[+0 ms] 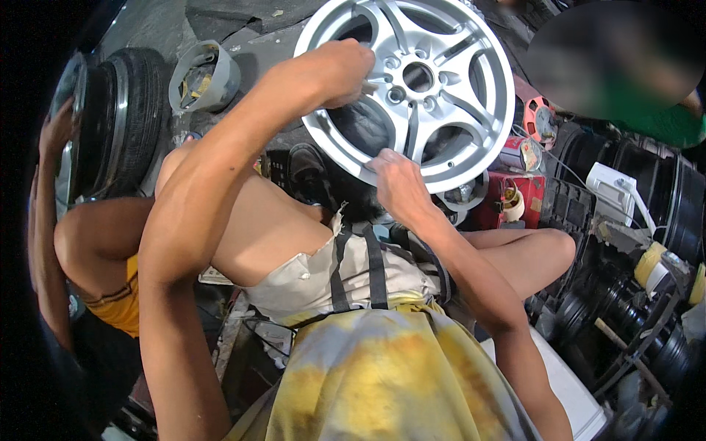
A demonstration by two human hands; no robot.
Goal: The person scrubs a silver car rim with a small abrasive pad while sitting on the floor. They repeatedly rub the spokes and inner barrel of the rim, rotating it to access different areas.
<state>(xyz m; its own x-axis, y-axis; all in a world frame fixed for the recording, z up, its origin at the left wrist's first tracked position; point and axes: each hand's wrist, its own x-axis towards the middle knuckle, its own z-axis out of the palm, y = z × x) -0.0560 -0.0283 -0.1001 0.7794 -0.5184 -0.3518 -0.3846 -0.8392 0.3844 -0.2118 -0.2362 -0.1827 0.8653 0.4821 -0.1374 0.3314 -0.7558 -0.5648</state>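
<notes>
A silver alloy wheel [413,98] with paired spokes stands tilted in front of me, above my bent legs, its face toward me. My left hand [342,73] is closed at the wheel's left side, against a spoke near the hub. Its fingertips are hidden, so what they hold, if anything, does not show. At the lower rim my right hand [401,182] grips the wheel's near edge, fingers bent over the lip. Pale cloth with black straps and a yellow-stained garment [368,367] cover my lap and front.
Left of the wheel is a whitish bucket [224,77] with odds and ends inside. Beyond it, another person's hand [60,128] touches a tyre [140,110]. To the right are a red box [489,202], an orange reel [539,120] and dark wheels [673,198]. A person in green sits at upper right.
</notes>
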